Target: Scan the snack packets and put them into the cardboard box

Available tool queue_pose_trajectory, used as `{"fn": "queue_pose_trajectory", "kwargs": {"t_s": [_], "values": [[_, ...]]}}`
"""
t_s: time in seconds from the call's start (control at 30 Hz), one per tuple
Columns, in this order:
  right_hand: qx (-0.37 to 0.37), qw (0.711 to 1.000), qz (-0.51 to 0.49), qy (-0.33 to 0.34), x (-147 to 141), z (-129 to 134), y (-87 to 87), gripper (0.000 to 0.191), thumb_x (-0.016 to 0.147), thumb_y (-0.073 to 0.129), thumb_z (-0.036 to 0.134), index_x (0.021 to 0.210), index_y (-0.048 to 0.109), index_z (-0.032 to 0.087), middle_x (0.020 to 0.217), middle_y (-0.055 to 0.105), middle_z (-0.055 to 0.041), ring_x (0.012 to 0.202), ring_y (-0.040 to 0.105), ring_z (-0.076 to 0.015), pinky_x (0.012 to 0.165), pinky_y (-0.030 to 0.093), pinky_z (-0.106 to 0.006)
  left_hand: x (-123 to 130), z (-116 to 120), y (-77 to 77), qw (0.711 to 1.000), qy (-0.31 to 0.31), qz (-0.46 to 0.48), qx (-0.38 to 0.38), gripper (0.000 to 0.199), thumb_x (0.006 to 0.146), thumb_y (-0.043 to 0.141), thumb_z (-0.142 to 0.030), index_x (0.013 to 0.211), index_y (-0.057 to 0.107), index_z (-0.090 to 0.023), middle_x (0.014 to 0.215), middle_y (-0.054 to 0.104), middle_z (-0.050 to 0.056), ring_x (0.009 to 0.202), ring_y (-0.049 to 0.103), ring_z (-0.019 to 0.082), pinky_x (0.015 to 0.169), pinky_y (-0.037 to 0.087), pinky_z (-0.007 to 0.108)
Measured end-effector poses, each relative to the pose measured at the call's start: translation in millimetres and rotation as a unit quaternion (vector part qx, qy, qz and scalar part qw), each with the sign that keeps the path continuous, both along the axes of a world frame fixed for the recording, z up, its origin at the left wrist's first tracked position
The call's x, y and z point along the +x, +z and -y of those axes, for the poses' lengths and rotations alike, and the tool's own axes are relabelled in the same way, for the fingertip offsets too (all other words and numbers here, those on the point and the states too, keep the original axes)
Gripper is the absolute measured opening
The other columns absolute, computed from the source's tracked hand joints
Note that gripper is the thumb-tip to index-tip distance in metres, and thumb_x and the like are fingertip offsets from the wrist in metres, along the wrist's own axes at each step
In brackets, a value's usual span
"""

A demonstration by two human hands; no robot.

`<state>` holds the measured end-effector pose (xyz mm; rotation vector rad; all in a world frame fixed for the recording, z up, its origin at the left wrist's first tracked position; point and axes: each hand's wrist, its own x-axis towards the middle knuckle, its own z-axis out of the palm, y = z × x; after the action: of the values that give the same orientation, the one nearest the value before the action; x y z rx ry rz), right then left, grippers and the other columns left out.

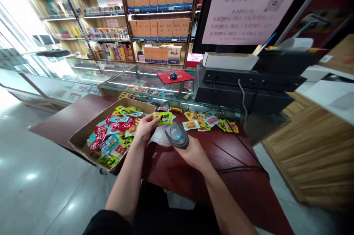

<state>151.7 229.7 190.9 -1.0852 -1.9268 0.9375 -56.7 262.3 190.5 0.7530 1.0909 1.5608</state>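
My left hand (146,127) pinches the end of a green snack packet (163,118), held up over the dark red table (221,154). My right hand (192,151) is wrapped round a grey barcode scanner (177,135) with a small blue light on top. The scanner's head is close to the packet, just below and right of it. Left of my hands stands an open cardboard box (83,132) full of red, blue and green snack packets (112,143). Several loose packets (206,120) lie along the table's back edge, right of the scanner.
Behind the table is a glass display counter (118,73) with a red mat (175,76) and a dark mouse on it. A monitor with a paper sign (240,14) stands over black equipment (243,91) at the right. A cable (240,168) lies across the table. Stocked shelves line the wall.
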Motion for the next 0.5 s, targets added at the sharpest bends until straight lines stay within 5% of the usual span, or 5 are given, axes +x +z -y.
{"fn": "queue_pose_trajectory", "kwargs": {"t_s": [0.5], "values": [[-0.021,0.999,0.001,-0.044,17.9,4.3,-5.1,0.028,0.075,0.067,0.034,0.098,0.069,0.018,0.094,0.074,-0.0085,0.088,0.070,-0.0246,0.075,0.054,-0.032,17.3,-10.4,-14.0,0.999,-0.050,0.001,0.010,0.037,0.056,0.085,-0.028,0.087,0.071,-0.013,0.088,0.073,0.007,0.075,0.068,0.017,0.068,0.056,0.028]]}}
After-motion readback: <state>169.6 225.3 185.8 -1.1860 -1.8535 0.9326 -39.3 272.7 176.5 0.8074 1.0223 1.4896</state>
